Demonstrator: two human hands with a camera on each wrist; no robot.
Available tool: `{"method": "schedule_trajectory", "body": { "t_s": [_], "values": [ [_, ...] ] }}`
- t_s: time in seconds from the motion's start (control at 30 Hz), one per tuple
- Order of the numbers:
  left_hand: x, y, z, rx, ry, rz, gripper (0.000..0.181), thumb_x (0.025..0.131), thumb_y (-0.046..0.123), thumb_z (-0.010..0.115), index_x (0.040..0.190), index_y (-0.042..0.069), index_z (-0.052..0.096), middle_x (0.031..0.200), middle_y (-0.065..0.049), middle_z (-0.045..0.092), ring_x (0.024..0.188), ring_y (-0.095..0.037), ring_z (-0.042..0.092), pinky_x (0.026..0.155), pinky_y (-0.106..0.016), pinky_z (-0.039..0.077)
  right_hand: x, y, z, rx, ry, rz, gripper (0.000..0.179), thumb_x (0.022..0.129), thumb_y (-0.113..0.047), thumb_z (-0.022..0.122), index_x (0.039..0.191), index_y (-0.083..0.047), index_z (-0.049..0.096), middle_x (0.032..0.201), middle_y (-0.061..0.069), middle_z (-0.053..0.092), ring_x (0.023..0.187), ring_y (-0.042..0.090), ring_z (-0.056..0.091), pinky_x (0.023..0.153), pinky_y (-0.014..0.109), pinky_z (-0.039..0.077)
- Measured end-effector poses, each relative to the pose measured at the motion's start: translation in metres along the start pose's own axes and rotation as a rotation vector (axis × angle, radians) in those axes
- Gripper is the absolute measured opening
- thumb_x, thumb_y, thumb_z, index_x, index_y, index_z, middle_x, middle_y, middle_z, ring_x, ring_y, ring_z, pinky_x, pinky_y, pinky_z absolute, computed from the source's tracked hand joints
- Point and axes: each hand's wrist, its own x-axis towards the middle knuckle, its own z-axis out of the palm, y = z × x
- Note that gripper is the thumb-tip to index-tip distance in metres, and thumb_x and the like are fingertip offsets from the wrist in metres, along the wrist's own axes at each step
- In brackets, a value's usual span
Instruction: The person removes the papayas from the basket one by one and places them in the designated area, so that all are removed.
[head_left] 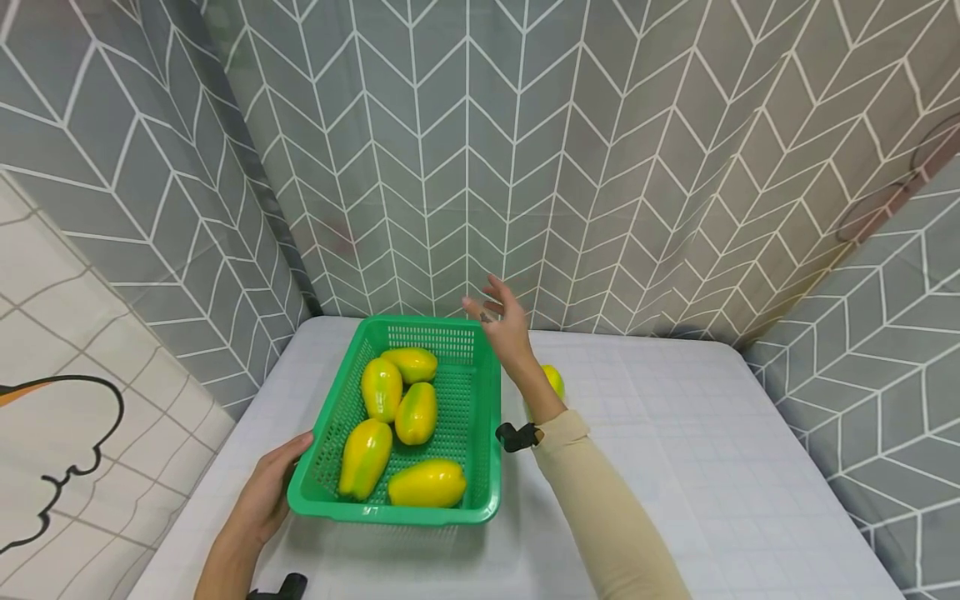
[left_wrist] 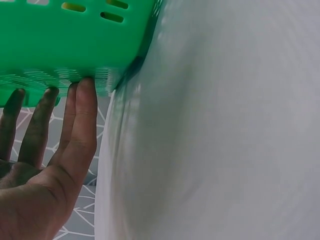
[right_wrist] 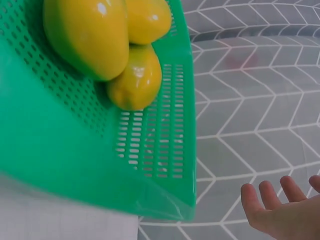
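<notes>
A green plastic basket (head_left: pixel 472 400) with slotted walls holds several glossy yellow papayas (head_left: pixel 416 414) with green streaks. At its left side is my left hand (head_left: pixel 266 492), and in the left wrist view the extended fingers (left_wrist: pixel 84 110) touch the basket's wall. My right hand (head_left: pixel 504 325) is raised over the back right corner, holding nothing, its fingers apart and loosely bent. One more papaya (head_left: pixel 553 379) lies on the table to the right of the basket, partly hidden behind my right forearm. The right wrist view shows papayas (right_wrist: pixel 90 40) at the basket's far end.
A white cloth covers the table (head_left: pixel 660 450), which extends to the right of the basket. Grey curtains (head_left: pixel 600 208) with white zigzag lines hang along the back and sides. At the left is a pale sheet (head_left: pixel 67 333) with a printed drawing.
</notes>
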Motion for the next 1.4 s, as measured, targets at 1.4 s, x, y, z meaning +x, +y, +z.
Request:
{"method": "schedule_trajectory", "body": {
  "t_s": [1.4],
  "values": [
    [0.001, 0.001, 0.002, 0.0, 0.022, -0.027, 0.048, 0.114, 0.046, 0.045, 0.137, 0.01, 0.066, 0.111, 0.013, 0.071, 0.101, -0.002, 0.07, 0.088, -0.021, 0.062, -0.008, 0.028, 0.066, 0.002, -0.129, 0.147, 0.068, 0.106, -0.043, 0.06, 0.164, -0.017, 0.037, 0.162, 0.02, 0.046, 0.146, 0.043, 0.051, 0.116, 0.059, 0.049]
  ]
}}
